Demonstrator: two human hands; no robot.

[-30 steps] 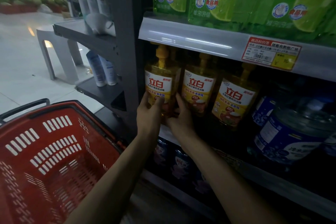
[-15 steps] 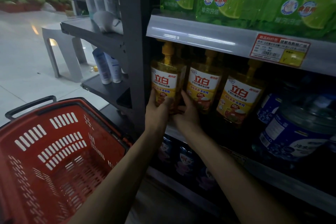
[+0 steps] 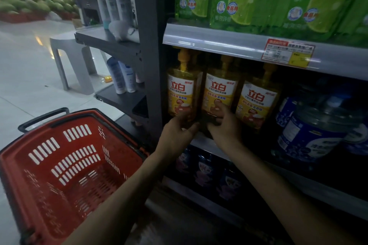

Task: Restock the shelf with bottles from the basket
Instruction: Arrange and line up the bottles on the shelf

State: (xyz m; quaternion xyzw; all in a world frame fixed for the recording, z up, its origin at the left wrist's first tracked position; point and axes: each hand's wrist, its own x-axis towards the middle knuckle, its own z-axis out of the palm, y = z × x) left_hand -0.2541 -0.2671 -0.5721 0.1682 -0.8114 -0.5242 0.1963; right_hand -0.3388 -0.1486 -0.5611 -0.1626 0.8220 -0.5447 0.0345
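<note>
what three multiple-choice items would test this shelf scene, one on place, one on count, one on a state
1. Where is the red basket?
A. low down, left of the shelf
B. on the top shelf
C. right of the blue jugs

2. How many yellow bottles show in the front row?
A. one
B. three
C. five

3. What is the left hand doing?
A. hanging over the basket
B. gripping the basket handle
C. gripping the base of the leftmost yellow bottle

Answers:
1 A: the basket sits at lower left, beside the shelf post.
2 B: three yellow labels stand side by side.
3 C: its fingers curl round that bottle's base, while the right hand holds the middle yellow bottle.
</note>
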